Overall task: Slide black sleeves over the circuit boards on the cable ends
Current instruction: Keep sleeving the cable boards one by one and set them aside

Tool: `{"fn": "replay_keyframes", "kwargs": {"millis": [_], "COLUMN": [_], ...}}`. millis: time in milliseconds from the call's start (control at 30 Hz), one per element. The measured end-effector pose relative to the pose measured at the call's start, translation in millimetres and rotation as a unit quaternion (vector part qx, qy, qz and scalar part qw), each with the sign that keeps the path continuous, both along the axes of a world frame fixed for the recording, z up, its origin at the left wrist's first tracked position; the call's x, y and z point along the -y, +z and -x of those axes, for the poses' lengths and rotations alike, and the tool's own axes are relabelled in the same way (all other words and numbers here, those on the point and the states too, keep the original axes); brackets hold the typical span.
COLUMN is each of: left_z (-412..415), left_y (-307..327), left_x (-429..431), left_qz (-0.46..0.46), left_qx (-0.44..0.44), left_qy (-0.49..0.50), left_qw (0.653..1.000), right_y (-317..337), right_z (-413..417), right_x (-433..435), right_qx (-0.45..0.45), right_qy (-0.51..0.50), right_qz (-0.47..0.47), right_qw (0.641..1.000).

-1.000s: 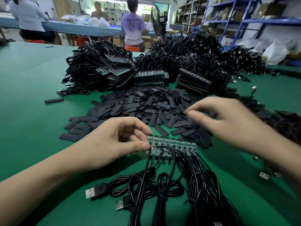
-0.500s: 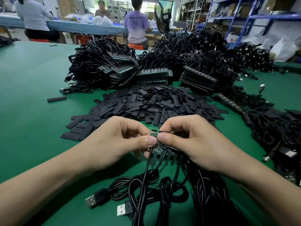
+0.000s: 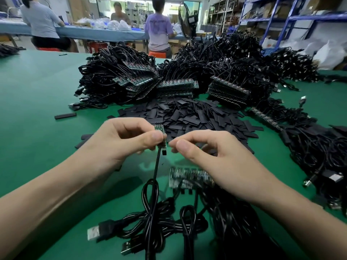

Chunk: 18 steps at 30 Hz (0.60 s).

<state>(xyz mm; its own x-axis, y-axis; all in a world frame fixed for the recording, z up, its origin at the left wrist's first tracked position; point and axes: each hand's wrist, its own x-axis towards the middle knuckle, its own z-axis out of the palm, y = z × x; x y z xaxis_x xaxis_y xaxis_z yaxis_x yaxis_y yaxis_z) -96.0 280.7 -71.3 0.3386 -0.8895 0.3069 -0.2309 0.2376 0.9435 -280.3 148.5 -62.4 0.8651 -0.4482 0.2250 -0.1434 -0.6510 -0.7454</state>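
My left hand (image 3: 120, 139) pinches a small green circuit board (image 3: 160, 129) between thumb and fingers, held upright above the table. Its black cable (image 3: 156, 166) hangs down to a coil below. My right hand (image 3: 216, 158) is just right of the board, thumb and forefinger pressed together, with nothing visible between them. Under my right hand lies a blurred strip of joined boards (image 3: 187, 177) with their cables. A heap of flat black sleeves (image 3: 197, 117) lies beyond both hands.
Stacks of board strips with tangled cables (image 3: 131, 81) fill the back of the green table (image 3: 37, 109). More cables (image 3: 319, 147) lie at the right. One sleeve (image 3: 65, 115) lies apart at the left. USB plugs (image 3: 93, 232) lie near me. People work at a far table.
My right hand came back from the sleeve heap to the strip. One board is now separate from the strip, raised in my left hand; the strip lies lower on the table.
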Motion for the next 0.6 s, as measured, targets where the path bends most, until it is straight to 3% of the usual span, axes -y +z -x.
{"fn": "replay_keyframes", "kwargs": {"millis": [100,167,267,367,433,500,600], "left_z": [11.6,19.6,16.1,3.0,-5.2,-13.9,-20.3], "left_y": [13.3,24.3,34.1,31.0,22.7,10.6,-2.2], "left_x": [1.1,4.3,19.0,51.9,79.4,105.7,129.0], "left_qz": [0.050,0.071,0.039,-0.001,-0.028,-0.054,-0.088], "left_qx": [0.042,0.050,0.099,0.284,0.399,0.493,0.577], "left_qy": [-0.005,-0.024,0.042,0.103,0.107,0.101,0.104], "left_qw": [0.998,0.996,0.993,0.953,0.910,0.863,0.805], "right_y": [4.5,7.5,19.9,34.3,41.7,41.8,25.1], "right_z": [-0.4,0.5,5.7,13.9,19.2,25.9,33.4], "right_x": [-14.5,-20.7,-19.6,-1.2,20.2,41.6,59.3], "right_qx": [0.048,0.090,0.159,0.229,0.231,0.163,0.026], "right_qy": [0.038,0.092,0.177,0.188,0.144,0.076,0.012], "right_qz": [-0.007,-0.100,-0.258,-0.393,-0.452,-0.430,-0.324], "right_qw": [0.998,0.987,0.937,0.871,0.849,0.885,0.945]}}
